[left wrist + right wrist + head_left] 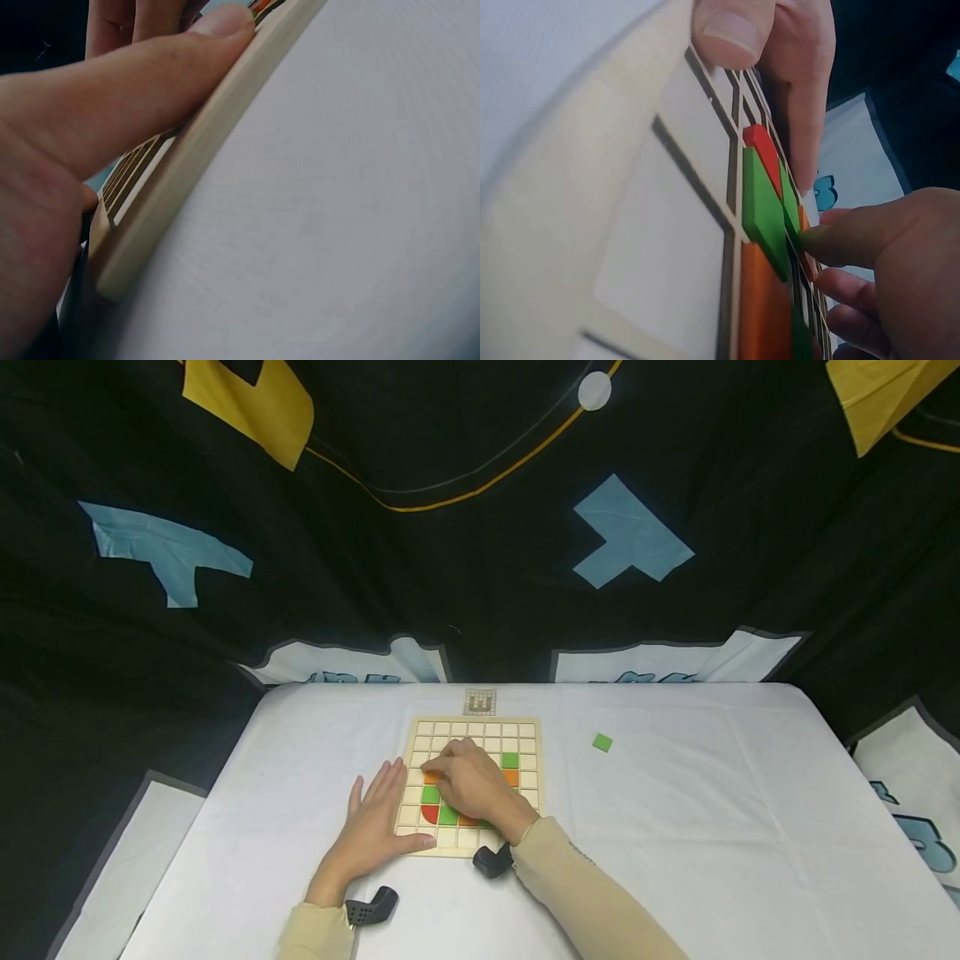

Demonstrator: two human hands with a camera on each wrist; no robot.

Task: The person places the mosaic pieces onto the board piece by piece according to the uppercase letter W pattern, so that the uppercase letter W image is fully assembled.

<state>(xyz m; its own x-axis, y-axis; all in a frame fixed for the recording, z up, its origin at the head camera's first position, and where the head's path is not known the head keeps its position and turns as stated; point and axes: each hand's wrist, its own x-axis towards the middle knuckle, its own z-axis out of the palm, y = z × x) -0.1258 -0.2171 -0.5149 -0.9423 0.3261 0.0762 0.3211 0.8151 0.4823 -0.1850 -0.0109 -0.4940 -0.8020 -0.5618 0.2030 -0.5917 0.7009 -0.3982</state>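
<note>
A wooden grid board (528,724) lies on the white table, with red, green and orange tiles in some of its cells. My left hand (372,828) rests along its left edge, fingers straight, its thumb (150,82) over the near edge. My right hand (474,781) reaches across the board, hiding the middle cells. Its thumb and index finger pinch an orange tile (432,778) in the left part of the grid. Just nearer are a green tile (431,794) and a rounded red tile (430,814). On the right side, a green tile (510,761) sits above an orange one.
A loose green tile (602,742) lies on the table right of the board. Behind the board is a small card (480,702) with a grid pattern. A dark cloth (480,568) with blue and yellow shapes hangs behind the white table (675,860).
</note>
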